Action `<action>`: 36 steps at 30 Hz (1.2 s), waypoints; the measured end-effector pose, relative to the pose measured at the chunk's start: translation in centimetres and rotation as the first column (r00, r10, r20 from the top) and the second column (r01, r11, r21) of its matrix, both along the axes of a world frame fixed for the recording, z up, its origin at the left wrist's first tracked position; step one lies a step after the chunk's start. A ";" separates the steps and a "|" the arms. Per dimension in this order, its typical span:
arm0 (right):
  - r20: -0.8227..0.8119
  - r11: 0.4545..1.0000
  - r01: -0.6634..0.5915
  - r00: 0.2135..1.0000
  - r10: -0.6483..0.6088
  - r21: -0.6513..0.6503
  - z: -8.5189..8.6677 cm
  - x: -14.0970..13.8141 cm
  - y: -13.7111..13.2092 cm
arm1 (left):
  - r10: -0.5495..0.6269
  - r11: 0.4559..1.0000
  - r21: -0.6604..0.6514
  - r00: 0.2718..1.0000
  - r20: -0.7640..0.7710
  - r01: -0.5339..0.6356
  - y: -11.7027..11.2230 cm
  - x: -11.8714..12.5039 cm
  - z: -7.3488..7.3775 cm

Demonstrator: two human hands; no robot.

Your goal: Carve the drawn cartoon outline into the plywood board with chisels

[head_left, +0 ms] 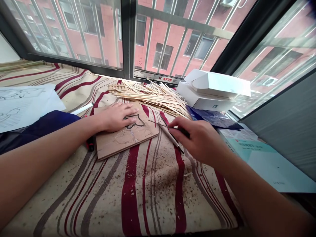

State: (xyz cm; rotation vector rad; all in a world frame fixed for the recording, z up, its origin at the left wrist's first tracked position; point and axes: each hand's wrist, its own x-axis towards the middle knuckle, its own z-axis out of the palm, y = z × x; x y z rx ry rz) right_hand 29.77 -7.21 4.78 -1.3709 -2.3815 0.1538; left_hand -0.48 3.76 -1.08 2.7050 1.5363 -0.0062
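A small wooden board (116,141) with a carved, black-outlined figure lies on the striped cloth (148,191). My left hand (118,116) rests flat on the board's upper part, fingers stretched out over the drawing. My right hand (197,138) is to the right of the board, fingers curled around a thin carving tool (170,136) that lies low over the cloth. A second thin tool (158,123) lies beside it.
A heap of thin wooden sticks (153,95) lies behind the board by the window. White boxes (212,90) stand at the back right, above dark blue sheets (212,117) and a teal booklet (261,158). Paper drawings (22,105) lie at left. Wood shavings speckle the cloth.
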 end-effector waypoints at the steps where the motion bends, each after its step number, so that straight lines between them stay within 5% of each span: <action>1: -0.147 1.000 -0.006 0.989 0.004 -0.011 -0.2 0.4 0.5 | -0.006 1.000 -0.001 1.000 0.000 0.006 -0.1 0.0 0.0; 6: -0.719 0.981 -0.047 0.687 -0.105 -0.188 -1.4 1.4 3.5 | -0.015 1.000 -0.013 1.000 0.024 0.016 -0.5 0.3 0.3; 9: -0.823 0.968 -0.072 0.543 -0.165 -0.242 -2.1 0.9 4.7 | -0.013 1.000 -0.014 1.000 0.028 0.013 -0.7 0.4 0.4; 11: -0.839 0.966 -0.065 0.513 -0.184 -0.252 -2.3 0.3 4.9 | -0.019 1.000 -0.011 1.000 0.023 0.020 -0.8 0.4 0.4; 13: -0.819 0.969 -0.069 0.550 -0.162 -0.238 -2.4 -0.2 4.8 | -0.022 1.000 -0.008 1.000 0.018 0.022 -0.8 0.4 0.4; 17: -0.631 0.983 -0.081 0.774 -0.044 -0.167 -2.0 -0.3 3.4 | -0.027 1.000 -0.009 0.999 0.022 0.027 -0.6 0.5 0.3; 21: -0.177 0.990 -0.143 0.974 0.144 0.022 -0.9 0.0 1.2 | -0.026 1.000 -0.009 0.999 0.039 0.026 -0.4 0.4 0.0; 26: 0.274 0.908 -0.278 0.942 0.193 0.313 -1.5 -1.0 -1.2 | -0.024 1.000 -0.003 0.999 0.041 0.024 -0.5 0.4 -0.1; 32: 0.382 0.788 -0.367 0.906 0.182 0.494 -4.2 -2.7 -2.4 | -0.028 1.000 -0.002 1.000 0.011 0.028 -0.6 0.4 0.1; 36: 0.401 0.810 -0.367 0.898 0.180 0.457 -3.7 -2.1 -2.1 | -0.032 0.999 -0.010 0.999 0.014 0.032 -0.6 0.2 0.2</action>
